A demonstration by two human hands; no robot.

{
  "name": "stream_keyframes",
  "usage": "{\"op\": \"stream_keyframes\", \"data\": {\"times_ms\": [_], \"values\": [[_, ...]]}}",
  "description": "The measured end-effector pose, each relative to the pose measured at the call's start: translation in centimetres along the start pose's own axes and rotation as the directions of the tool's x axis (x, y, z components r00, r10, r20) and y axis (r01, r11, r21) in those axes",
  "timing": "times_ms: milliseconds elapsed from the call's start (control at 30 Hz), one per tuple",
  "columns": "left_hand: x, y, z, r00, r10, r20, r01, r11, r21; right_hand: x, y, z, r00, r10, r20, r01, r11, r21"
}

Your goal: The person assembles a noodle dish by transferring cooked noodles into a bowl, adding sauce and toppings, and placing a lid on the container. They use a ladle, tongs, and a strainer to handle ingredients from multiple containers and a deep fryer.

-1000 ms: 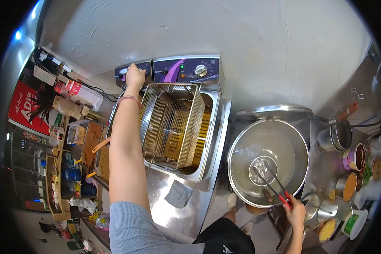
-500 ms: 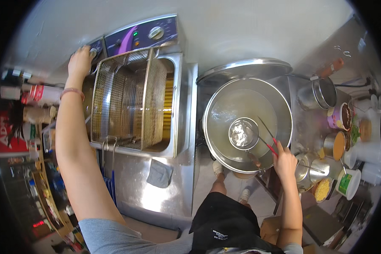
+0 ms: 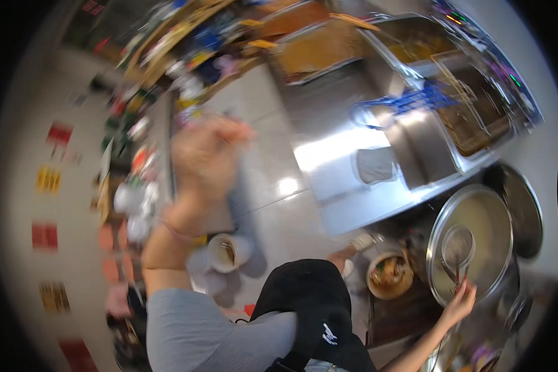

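Closest to you, your black apron (image 3: 310, 304) hangs between your two arms, with a grey sleeve (image 3: 186, 325) on the left one. Your left hand (image 3: 208, 155), a band at its wrist, is lifted over the floor; it is too blurred to tell whether its fingers are spread or pressed together, or whether they hold anything. Your right hand (image 3: 460, 302) pinches the handles of the tongs (image 3: 456, 279), whose far ends reach over the large metal pot (image 3: 439, 279). Inside that pot, which contains cloudy liquid, a round metal scoop (image 3: 459, 246) sits just beyond the tongs. To the left of the pot is a bowl of food (image 3: 389, 277). Past it, a grey cloth (image 3: 376, 165) lies on the steel counter (image 3: 341, 198), near some blurred blue handles (image 3: 409, 103). Further off are the fryer (image 3: 487, 150) and, beside the pot, a round lid (image 3: 527, 208).
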State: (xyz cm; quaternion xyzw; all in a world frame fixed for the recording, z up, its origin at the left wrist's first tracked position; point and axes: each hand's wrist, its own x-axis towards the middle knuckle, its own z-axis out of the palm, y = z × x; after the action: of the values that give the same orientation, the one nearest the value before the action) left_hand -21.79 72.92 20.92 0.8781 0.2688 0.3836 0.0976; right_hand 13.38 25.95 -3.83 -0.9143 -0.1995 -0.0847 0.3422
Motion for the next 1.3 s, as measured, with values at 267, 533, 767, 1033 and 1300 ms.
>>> {"op": "stream_keyframes", "data": {"times_ms": [267, 533, 767, 1033, 1300], "values": [[-53.1, 3.7, -4.1, 0.026, -0.488, 0.873, 0.933, 0.326, 0.155, -23.4, -15.0, 9.3, 0.131, -0.349, 0.928, -0.344, 0.862, 0.372], [-76.3, -20.3, -19.7, -0.308, -0.938, -0.157, 0.913, -0.338, 0.228, -31.8, -32.4, 22.9, -0.220, -0.415, 0.883, 0.470, 0.748, 0.469], [-86.9, -44.8, -34.0, -0.531, -0.747, -0.400, 0.766, -0.625, 0.149, -42.6, -43.6, 35.5, -0.215, -0.135, 0.967, 0.613, 0.753, 0.241], [-90.5, -48.6, -37.8, -0.258, -0.697, -0.670, 0.899, -0.427, 0.098, -60.9, -64.0, 37.9, -0.555, -0.297, 0.777, 0.504, 0.623, 0.598], [-61.8, -36.4, -41.0, 0.179, -0.935, -0.305, 0.978, 0.204, -0.051, -74.5, -81.3, 36.7, -0.763, -0.630, -0.143, -0.169, -0.019, 0.985]]}}
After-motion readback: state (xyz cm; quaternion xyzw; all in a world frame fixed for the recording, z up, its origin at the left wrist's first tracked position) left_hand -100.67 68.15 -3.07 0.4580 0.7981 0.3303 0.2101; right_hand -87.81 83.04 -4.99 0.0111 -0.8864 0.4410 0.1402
